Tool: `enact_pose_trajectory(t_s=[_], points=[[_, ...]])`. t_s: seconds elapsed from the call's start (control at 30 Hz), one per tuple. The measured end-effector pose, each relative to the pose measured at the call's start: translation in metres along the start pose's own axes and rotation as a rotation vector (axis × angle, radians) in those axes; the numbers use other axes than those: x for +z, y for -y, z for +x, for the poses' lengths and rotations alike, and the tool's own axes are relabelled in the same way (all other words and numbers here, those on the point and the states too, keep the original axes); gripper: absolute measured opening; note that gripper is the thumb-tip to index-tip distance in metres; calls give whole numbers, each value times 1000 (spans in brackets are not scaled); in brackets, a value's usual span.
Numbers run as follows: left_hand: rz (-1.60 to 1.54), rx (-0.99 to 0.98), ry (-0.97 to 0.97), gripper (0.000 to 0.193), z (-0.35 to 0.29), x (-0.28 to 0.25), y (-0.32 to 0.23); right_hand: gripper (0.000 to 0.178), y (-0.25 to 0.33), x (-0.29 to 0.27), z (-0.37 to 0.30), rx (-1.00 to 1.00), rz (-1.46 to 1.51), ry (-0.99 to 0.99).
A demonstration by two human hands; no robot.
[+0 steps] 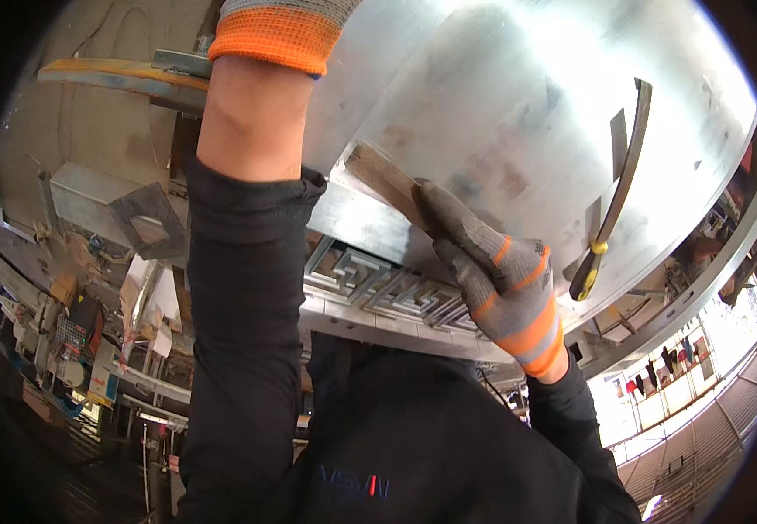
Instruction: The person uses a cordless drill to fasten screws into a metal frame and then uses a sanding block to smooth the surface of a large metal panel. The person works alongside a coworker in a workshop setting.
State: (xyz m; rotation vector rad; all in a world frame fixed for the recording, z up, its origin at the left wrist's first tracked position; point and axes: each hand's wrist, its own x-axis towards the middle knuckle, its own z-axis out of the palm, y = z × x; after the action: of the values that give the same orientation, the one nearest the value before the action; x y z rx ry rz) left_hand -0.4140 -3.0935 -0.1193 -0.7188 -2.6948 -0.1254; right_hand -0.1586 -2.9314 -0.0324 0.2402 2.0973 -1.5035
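My right hand, in a grey work glove with orange stripes, is closed round one end of a flat brownish bar. The bar's far end rests on or just above a large shiny metal sheet; whether it is wood or metal is unclear. Past the upper edge reaches my left hand, showing only its orange cuff and part of the grey glove; its fingers are cut off from view. A long, slightly curved file with a yellow and black handle lies on the sheet, right of my right hand.
Along the sheet's near edge, close to my body, runs a metal frame with angular bar patterns. Cluttered tools and scrap fill the left side, including a dark square plate with an opening. A curved metal rail passes at the right.
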Motion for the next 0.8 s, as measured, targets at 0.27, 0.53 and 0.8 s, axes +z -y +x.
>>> enact_pose_trajectory(t_s=[0.27,0.53,0.8], points=[[-298,-420,-15,55,-7,3,-5,71,2,7,2,-43,-34,-8],[-330,-444,-23,55,-10,3,-5,76,4,2,3,-47,-173,16],[-349,-460,-34,55,-12,3,-6,70,5,5,4,-80,-172,-3]])
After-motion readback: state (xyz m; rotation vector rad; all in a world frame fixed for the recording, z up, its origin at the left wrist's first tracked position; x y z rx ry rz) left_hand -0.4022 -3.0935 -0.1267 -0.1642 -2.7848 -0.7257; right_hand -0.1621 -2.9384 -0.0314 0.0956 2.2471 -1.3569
